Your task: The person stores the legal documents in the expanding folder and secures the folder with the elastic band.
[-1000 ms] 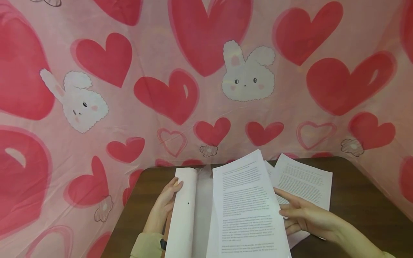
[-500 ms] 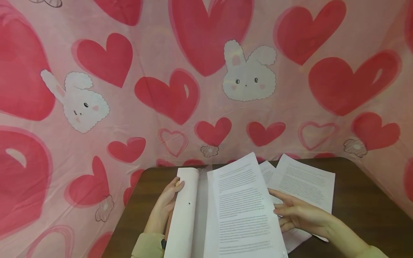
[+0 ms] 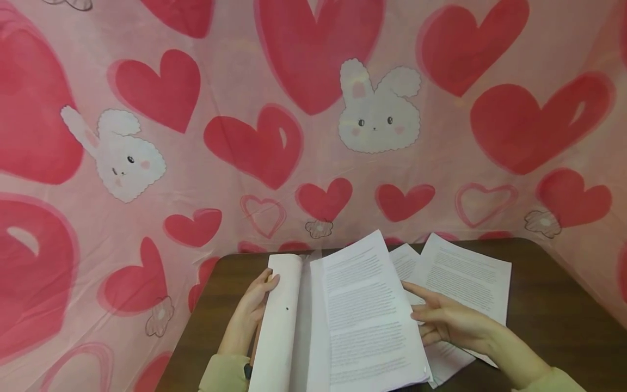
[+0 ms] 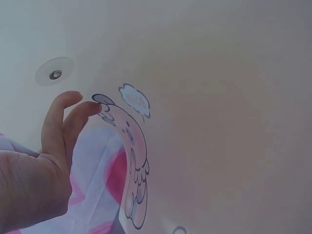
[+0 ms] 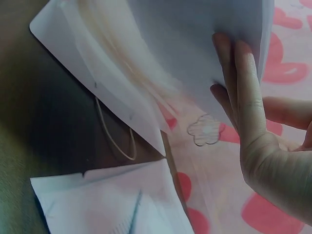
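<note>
My left hand [image 3: 253, 299] grips the left edge of a white document folder [image 3: 281, 326], thumb on the front. In the left wrist view, the folder's outside [image 4: 219, 122] bears a pink cartoon print and a snap button [image 4: 55, 74]. With my right hand [image 3: 453, 321] I hold a stack of printed sheets [image 3: 367, 321] by its right edge, thumb in front and fingers behind. The stack stands tilted, its left part overlapping the folder's greyish inner side. From the right wrist, the fingers [image 5: 251, 87] lie along the back of the stack [image 5: 185, 44].
More printed sheets [image 3: 460, 283] lie on the dark wooden table [image 3: 553, 305] behind and under my right hand. A thin cord loop [image 5: 114, 141] hangs from the folder in the right wrist view. A pink curtain [image 3: 313, 158] with hearts and rabbits stands behind the table.
My right hand and its stack of sheets have moved left toward the folder, and more of the loose sheets shows. The left hand and folder stay nearly still.
</note>
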Motion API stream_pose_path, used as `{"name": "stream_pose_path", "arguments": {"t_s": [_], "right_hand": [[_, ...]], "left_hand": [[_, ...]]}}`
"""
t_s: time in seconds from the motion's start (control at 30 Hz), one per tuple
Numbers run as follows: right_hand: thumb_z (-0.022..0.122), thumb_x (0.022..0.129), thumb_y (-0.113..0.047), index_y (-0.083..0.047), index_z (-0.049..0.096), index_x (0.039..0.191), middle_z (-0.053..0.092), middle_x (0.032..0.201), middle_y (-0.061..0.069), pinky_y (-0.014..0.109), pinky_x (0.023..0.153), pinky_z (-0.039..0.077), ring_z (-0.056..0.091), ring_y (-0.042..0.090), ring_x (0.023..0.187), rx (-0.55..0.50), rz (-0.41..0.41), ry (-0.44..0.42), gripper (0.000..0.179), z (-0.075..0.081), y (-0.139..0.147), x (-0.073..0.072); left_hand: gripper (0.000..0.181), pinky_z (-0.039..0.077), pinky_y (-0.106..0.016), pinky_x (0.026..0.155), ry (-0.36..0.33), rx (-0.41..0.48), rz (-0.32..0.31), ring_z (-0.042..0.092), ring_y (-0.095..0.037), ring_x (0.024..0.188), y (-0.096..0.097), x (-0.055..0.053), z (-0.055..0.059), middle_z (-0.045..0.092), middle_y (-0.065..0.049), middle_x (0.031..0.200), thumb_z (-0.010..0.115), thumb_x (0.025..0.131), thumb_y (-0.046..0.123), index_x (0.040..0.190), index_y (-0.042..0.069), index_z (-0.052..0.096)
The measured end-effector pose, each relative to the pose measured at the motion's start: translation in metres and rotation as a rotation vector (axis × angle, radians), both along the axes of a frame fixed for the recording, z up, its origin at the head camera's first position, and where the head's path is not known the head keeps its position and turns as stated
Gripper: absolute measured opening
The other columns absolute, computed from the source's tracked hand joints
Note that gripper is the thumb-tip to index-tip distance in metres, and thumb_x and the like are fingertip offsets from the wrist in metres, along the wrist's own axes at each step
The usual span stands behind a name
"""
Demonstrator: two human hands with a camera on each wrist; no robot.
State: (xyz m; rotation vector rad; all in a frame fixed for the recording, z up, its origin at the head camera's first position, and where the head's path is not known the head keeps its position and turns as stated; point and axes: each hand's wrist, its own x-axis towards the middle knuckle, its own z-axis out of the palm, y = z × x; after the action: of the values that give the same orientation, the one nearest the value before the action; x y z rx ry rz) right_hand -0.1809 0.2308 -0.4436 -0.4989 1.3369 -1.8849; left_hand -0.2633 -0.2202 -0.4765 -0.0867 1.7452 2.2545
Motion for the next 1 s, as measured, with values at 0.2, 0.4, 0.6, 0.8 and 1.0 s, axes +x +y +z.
{"name": "stream_pose_path", "arguments": {"t_s": [0.2, 0.4, 0.6, 0.8, 1.0], "right_hand": [[0.04, 0.117, -0.006, -0.006, -0.031, 0.165, 0.075, 0.142, 0.007, 0.038, 0.098, 0.066, 0.081, 0.025, 0.113, 0.036, -0.017, 0.044, 0.086, 0.004, 0.012, -0.002], [0.04, 0.116, -0.005, -0.005, -0.032, 0.165, 0.075, 0.142, 0.006, 0.039, 0.099, 0.066, 0.081, 0.025, 0.114, 0.021, -0.029, 0.046, 0.087, 0.0, 0.007, -0.002], [0.043, 0.116, -0.006, -0.005, -0.029, 0.167, 0.073, 0.145, 0.006, 0.042, 0.1, 0.065, 0.079, 0.027, 0.118, 0.003, -0.043, 0.025, 0.088, -0.002, -0.005, -0.001], [0.043, 0.116, -0.008, -0.007, -0.028, 0.168, 0.073, 0.146, 0.006, 0.042, 0.1, 0.064, 0.08, 0.028, 0.119, 0.01, -0.037, 0.015, 0.088, 0.0, -0.008, 0.002], [0.042, 0.116, -0.006, -0.004, -0.025, 0.168, 0.072, 0.146, 0.01, 0.041, 0.099, 0.066, 0.081, 0.027, 0.114, -0.013, -0.011, 0.041, 0.085, -0.001, -0.013, 0.004]], "left_hand": [[0.082, 0.056, -0.015, 0.096, -0.002, 0.017, -0.004, 0.05, -0.014, 0.139, 0.001, 0.0, 0.003, 0.009, -0.028, 0.182, 0.045, 0.117, 0.015, 0.174, 0.0, -0.012], [0.081, 0.056, -0.015, 0.095, -0.004, 0.03, 0.006, 0.051, -0.013, 0.137, 0.002, 0.001, 0.005, 0.009, -0.027, 0.182, 0.044, 0.117, 0.013, 0.173, -0.001, -0.013], [0.082, 0.055, -0.015, 0.095, 0.01, 0.031, -0.001, 0.047, -0.016, 0.142, 0.002, 0.001, 0.004, 0.007, -0.028, 0.182, 0.043, 0.118, 0.013, 0.172, -0.002, -0.016], [0.082, 0.055, -0.014, 0.095, 0.021, 0.033, 0.011, 0.044, -0.017, 0.144, 0.003, 0.002, 0.006, 0.006, -0.028, 0.182, 0.043, 0.117, 0.012, 0.172, -0.002, -0.016], [0.082, 0.054, -0.012, 0.092, 0.021, 0.037, 0.027, 0.024, -0.031, 0.159, 0.004, 0.003, 0.009, 0.0, -0.028, 0.182, 0.043, 0.117, 0.012, 0.172, -0.003, -0.016]]}}
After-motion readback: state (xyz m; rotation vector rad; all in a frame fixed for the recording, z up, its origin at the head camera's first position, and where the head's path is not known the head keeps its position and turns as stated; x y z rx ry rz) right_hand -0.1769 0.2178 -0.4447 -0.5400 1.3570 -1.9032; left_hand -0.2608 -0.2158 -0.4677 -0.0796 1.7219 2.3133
